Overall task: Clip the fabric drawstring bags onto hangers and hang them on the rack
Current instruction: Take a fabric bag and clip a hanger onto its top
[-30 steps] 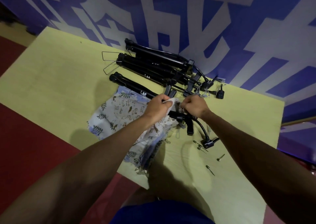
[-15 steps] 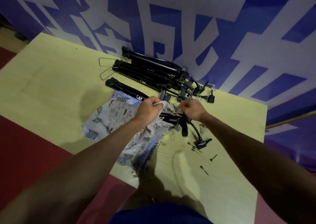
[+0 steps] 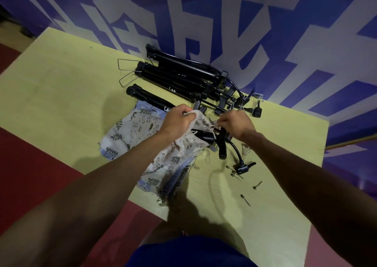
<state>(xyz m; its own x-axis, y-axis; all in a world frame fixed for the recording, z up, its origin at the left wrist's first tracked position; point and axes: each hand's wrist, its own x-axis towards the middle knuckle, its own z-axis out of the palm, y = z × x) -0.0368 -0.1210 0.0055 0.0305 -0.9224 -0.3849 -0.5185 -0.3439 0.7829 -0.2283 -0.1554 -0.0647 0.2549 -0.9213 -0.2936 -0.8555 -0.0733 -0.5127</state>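
Note:
A stack of printed fabric drawstring bags (image 3: 132, 132) lies on the yellow-green table (image 3: 61, 95), some of it hanging over the near edge. My left hand (image 3: 177, 121) grips the top bag's upper edge together with a small metal clip. My right hand (image 3: 236, 123) pinches the same bag's edge near its drawstring, just above a black pump-like tool (image 3: 206, 137) that pokes out from under the cloth. A wire hanger (image 3: 126, 74) lies at the back left of the black tools. No rack is in view.
Several long black pumps (image 3: 179, 77) with hoses lie against the blue-and-white wall. A black hose with a nozzle head (image 3: 242, 166) and several small metal needles (image 3: 244, 199) lie to the right. The table's near edge drops to red floor (image 3: 30, 164).
Both hands stay on the top bag's edge, and the right hand's fingers have shifted slightly toward the drawstring. The head camera has tilted, so the whole scene sits a little differently.

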